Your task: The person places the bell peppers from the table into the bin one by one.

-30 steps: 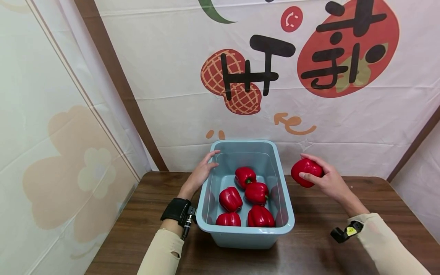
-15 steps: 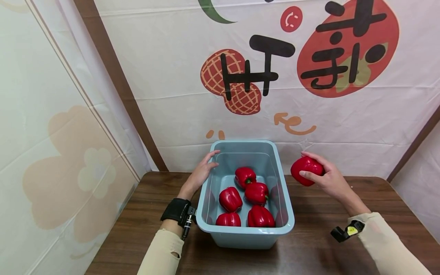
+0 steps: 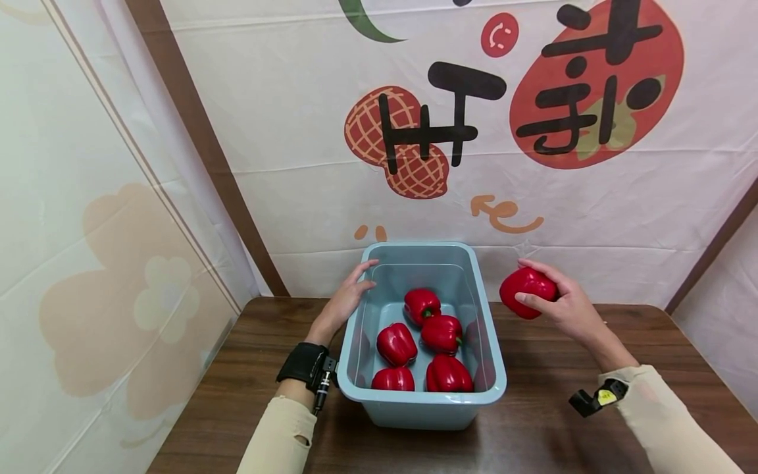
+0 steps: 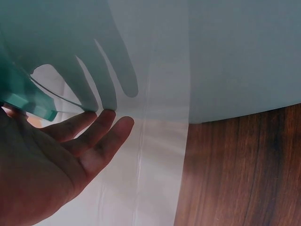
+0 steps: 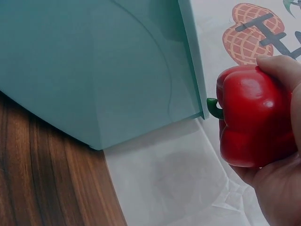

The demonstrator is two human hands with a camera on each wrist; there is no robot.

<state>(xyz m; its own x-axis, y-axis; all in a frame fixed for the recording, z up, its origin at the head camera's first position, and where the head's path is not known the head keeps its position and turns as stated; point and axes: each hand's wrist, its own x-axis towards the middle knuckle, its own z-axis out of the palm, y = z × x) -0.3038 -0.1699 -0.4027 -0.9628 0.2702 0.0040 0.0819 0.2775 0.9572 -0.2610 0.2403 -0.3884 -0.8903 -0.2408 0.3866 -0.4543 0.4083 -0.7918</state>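
Observation:
My right hand (image 3: 571,309) holds a red bell pepper (image 3: 529,292) in the air, to the right of a light blue plastic bin (image 3: 423,397). Its green stem (image 5: 215,108) points towards the bin in the right wrist view. With thumb and index finger over the left rim, my left hand (image 3: 343,303) grips the bin. The other fingertips (image 4: 125,123) meet the bin's outer wall in the left wrist view. Several more red bell peppers (image 3: 397,343) lie on the bin's floor, mostly in its middle and near half.
The bin stands on a dark wooden table (image 3: 551,421). Behind the table hangs a white printed cloth (image 3: 308,197), close to the bin's far end. Another cloth (image 3: 77,263) hangs along the left. Each forearm wears a black strap (image 3: 302,363).
My right hand has raised the bell pepper very slightly. My left hand stays on the bin's rim, and the peppers inside lie as before.

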